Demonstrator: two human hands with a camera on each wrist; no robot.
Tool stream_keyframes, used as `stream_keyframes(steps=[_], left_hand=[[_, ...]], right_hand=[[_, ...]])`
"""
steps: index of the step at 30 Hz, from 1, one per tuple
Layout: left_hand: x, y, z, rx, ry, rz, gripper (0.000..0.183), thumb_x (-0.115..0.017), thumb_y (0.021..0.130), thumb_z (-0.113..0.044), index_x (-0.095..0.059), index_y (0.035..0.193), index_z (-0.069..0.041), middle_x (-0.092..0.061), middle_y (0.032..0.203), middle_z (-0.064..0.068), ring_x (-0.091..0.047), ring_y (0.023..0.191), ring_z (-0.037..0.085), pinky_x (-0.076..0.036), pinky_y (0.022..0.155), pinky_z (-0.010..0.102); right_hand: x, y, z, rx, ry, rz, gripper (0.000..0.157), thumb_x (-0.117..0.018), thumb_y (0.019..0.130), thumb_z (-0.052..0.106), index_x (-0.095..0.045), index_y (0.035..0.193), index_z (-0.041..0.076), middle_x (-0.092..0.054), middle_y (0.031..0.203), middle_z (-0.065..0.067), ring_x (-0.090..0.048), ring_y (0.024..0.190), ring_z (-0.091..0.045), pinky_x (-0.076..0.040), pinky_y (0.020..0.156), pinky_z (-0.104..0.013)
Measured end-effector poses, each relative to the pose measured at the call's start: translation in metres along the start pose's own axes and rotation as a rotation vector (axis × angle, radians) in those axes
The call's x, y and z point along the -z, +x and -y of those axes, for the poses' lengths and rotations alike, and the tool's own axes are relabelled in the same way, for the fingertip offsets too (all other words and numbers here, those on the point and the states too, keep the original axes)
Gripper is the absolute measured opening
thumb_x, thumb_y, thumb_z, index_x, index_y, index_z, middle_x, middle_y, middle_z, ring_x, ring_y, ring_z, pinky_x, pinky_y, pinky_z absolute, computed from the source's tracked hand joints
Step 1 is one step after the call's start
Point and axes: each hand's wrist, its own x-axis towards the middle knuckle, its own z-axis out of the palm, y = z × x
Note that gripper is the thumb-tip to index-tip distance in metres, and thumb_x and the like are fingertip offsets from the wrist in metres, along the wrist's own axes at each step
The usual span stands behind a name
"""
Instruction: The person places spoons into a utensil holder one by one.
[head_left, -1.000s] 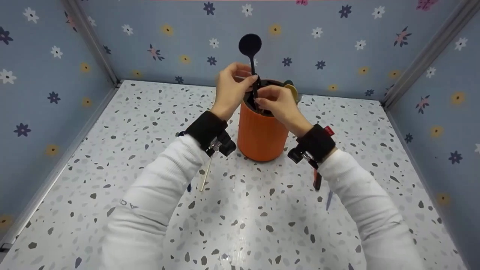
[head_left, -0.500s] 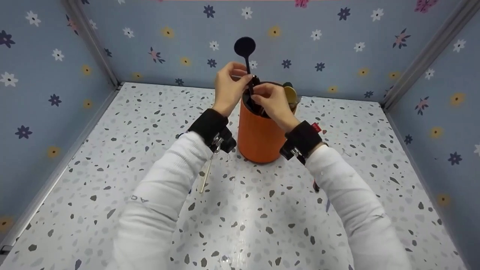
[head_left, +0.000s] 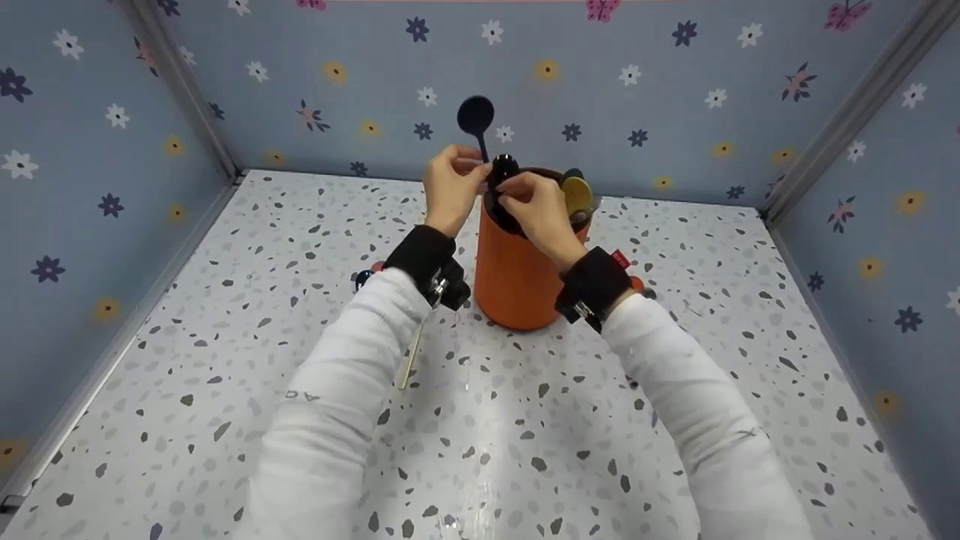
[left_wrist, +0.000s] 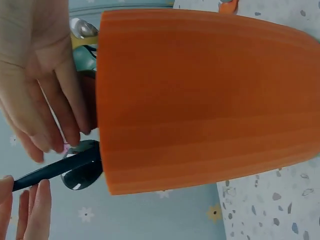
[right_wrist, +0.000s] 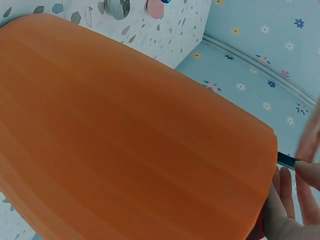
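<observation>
My left hand pinches the slim handle of a black ladle between thumb and fingers. Its round head points up above the hand, and its lower handle runs into an orange utensil holder. Over the rim, my right hand has its thumb and fingertips beside that handle. In the left wrist view, the right fingers hang fairly straight, with a narrow gap to the handle. A shiny black round-headed utensil stands in the holder behind both hands.
A yellow spoon and a metal spoon stick out of the holder. A thin pale stick lies near my left forearm, and an orange item lies by my right wrist. Floral panels surround the white speckled table.
The ladle has come down and shifted left, my left hand lowering with it. My right hand has moved slightly left, and the shiny black utensil behind shows more.
</observation>
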Motion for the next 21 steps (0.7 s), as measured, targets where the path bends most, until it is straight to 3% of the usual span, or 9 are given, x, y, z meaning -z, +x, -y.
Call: stream_keyframes(steps=[5,10,15,21], left_hand=[[0.006,-0.003,0.012,0.107,0.022,-0.017,0.020,-0.060,0.080,0.001,-0.057,0.098,0.009,-0.056,0.084,0.015,-0.060,0.075,0.027,-0.055,0.066,0.026],[0.015,-0.007,0.020,0.136,0.014,-0.011,0.018,-0.060,0.081,-0.001,-0.057,0.097,0.008,-0.058,0.084,0.016,-0.055,0.060,0.010,-0.055,0.064,0.028],[0.024,-0.014,0.029,0.136,0.009,-0.007,0.012,-0.060,0.080,0.000,-0.059,0.091,0.006,-0.059,0.077,0.013,-0.057,0.058,0.012,-0.055,0.059,0.025],[0.033,-0.020,0.041,0.194,0.042,0.052,0.021,-0.059,0.082,-0.002,-0.058,0.099,0.009,-0.057,0.077,0.010,-0.056,0.055,0.009,-0.055,0.060,0.026]], right_hand=[[0.003,-0.007,0.001,-0.016,0.005,0.044,0.015,-0.058,0.084,0.005,-0.063,0.097,0.000,-0.062,0.095,-0.012,-0.057,0.085,-0.019,-0.049,0.075,-0.025],[0.007,-0.016,-0.001,0.000,0.009,0.080,0.015,-0.060,0.083,0.007,-0.063,0.097,0.000,-0.062,0.094,-0.011,-0.057,0.083,-0.018,-0.049,0.073,-0.024],[0.011,-0.023,-0.002,0.014,0.056,0.099,0.016,-0.061,0.082,0.005,-0.063,0.095,-0.002,-0.062,0.094,-0.013,-0.058,0.081,-0.019,-0.050,0.073,-0.024],[0.017,-0.033,-0.004,0.005,0.072,0.120,0.016,-0.061,0.082,0.006,-0.063,0.096,-0.002,-0.062,0.092,-0.012,-0.057,0.079,-0.017,-0.049,0.072,-0.024]])
